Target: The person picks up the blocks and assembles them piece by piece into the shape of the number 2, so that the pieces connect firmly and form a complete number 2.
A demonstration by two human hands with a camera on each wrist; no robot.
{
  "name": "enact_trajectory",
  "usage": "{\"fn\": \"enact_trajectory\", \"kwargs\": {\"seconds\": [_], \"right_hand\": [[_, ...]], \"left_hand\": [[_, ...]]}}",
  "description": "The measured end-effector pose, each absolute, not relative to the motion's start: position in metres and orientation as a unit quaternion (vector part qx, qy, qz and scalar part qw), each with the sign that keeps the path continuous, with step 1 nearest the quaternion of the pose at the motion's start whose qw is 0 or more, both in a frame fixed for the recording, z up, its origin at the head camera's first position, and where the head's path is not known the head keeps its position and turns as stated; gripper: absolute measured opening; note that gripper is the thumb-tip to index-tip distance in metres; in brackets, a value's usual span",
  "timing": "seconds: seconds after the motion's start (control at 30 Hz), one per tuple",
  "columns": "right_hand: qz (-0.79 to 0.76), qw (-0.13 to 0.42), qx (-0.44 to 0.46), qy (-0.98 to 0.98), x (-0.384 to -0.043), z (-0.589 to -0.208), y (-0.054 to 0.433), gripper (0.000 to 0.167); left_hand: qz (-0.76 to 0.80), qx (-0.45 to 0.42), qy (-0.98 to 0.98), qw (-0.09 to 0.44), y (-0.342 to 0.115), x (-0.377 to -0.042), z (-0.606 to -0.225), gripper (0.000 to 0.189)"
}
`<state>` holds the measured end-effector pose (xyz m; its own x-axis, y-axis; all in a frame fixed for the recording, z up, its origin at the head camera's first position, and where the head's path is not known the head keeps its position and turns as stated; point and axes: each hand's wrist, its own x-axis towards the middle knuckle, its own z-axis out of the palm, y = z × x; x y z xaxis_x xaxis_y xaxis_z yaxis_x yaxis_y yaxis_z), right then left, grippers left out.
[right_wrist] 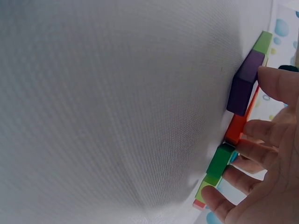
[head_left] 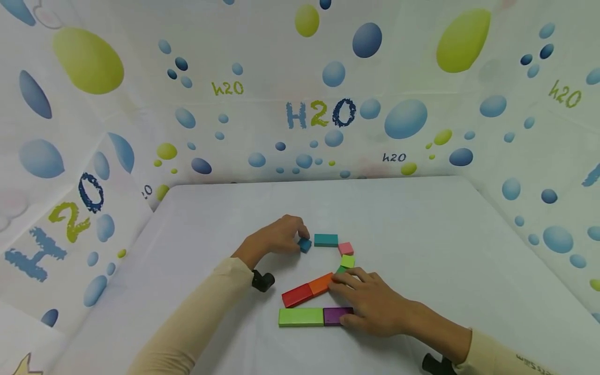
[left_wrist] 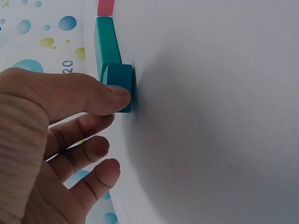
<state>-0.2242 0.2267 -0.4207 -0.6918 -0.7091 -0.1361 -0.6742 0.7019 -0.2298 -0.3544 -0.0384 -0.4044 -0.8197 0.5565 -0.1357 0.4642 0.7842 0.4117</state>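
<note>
My left hand (head_left: 275, 237) pinches a small blue block (head_left: 304, 245) between thumb and fingers. That block sits just left of a longer teal block (head_left: 326, 240) in the head view. From there a pink block (head_left: 346, 248), a yellow-green block (head_left: 348, 261) and a partly covered green block (right_wrist: 220, 159) curve down to an orange block (head_left: 321, 284) and a red block (head_left: 297, 295). Below lies a light green block (head_left: 301, 317), end to end with a purple one (head_left: 334, 316). My right hand (head_left: 377, 302) spreads over the right ends, thumb at the purple block, fingers along the orange and green ones.
A white cloth-covered table (head_left: 225, 208) lies under the blocks. Behind it and at both sides hang white sheets (head_left: 267, 47) with blue and green drops and "H2O" lettering. Black wrist devices (head_left: 263, 281) are worn on both arms.
</note>
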Motion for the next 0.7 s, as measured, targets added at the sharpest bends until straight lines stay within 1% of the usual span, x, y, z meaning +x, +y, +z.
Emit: {"fn": "enact_trajectory", "kwargs": {"seconds": [0.47,0.7], "right_hand": [[-0.084,0.106,-0.379,0.916,-0.2215,-0.4197,0.2237,0.063],[-0.082,0.106,-0.38,0.915,-0.2209,-0.4177,0.222,0.064]], "left_hand": [[0.183,0.277,0.935,0.124,-0.0358,-0.3559,-0.4087,0.032],[0.188,0.274,0.935,0.122,-0.036,-0.3534,-0.411,0.046]]}}
